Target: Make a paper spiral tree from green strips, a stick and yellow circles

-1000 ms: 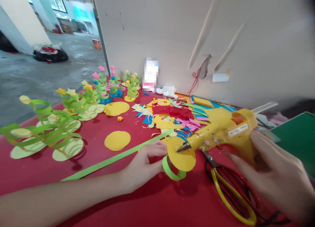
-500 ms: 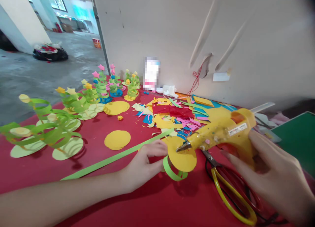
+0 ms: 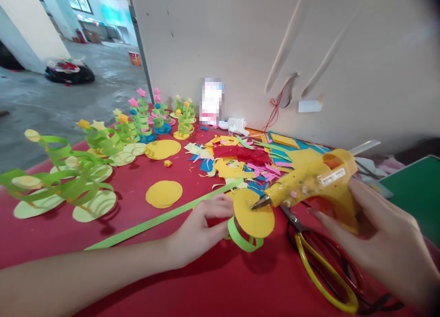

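My right hand [image 3: 381, 243] grips a yellow hot glue gun [image 3: 309, 182], its metal nozzle touching the middle of a yellow paper disc [image 3: 252, 218]. My left hand [image 3: 201, 230] pinches the left edge of that disc together with a long green paper strip [image 3: 151, 223], whose end curls into a loop [image 3: 242, 239] under the disc. Both lie on the red table top [image 3: 206, 285].
Yellow-handled scissors [image 3: 319, 266] lie right of the disc, under the glue gun. Another yellow disc [image 3: 164, 194] and a heap of coloured paper scraps [image 3: 240, 161] lie behind. Several green spiral paper trees [image 3: 68, 175] stand along the left. A green board [image 3: 415, 193] sits at right.
The glue gun's nozzle has shifted slightly to the right and up on the disc. My left hand has kept its hold.
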Demonstrator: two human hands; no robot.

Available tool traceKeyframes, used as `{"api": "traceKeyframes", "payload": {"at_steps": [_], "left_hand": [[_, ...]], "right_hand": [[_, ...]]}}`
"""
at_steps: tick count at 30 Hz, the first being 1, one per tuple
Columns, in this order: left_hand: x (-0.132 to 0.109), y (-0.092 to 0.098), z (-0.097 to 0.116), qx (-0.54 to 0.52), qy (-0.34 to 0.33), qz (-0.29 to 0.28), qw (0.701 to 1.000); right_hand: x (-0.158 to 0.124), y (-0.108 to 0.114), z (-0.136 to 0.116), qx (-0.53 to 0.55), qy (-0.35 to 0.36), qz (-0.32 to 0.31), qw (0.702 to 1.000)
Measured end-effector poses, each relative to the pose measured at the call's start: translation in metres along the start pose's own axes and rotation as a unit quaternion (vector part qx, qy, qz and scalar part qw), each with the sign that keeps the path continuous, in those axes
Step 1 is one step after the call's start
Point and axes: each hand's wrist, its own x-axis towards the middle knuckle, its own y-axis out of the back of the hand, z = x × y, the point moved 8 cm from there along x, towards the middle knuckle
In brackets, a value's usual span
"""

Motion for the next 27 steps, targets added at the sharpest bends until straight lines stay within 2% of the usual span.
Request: {"api": "traceKeyframes", "payload": {"at_steps": [5, 10, 16, 21, 27], "left_hand": [[0.0, 0.0, 0.001, 0.001, -0.014, -0.005, 1.0], [0.001, -0.001, 0.002, 0.008, -0.014, -0.01, 1.0], [0.0, -0.001, 0.002, -0.003, -0.018, -0.011, 1.0], [-0.001, -0.001, 0.003, -0.011, -0.02, -0.018, 1.0], [0.001, 0.0, 0.006, -0.017, -0.03, -0.008, 0.999]], "right_hand": [[0.0, 0.0, 0.013, 0.024, -0.042, -0.001, 0.999], [0.001, -0.001, 0.002, 0.004, -0.011, -0.01, 1.0], [-0.001, 0.003, 0.017, 0.002, -0.052, 0.008, 0.999], [0.0, 0.001, 0.009, 0.014, -0.035, -0.006, 0.999], [0.004, 0.005, 0.012, 0.003, -0.044, 0.014, 0.999]]}}
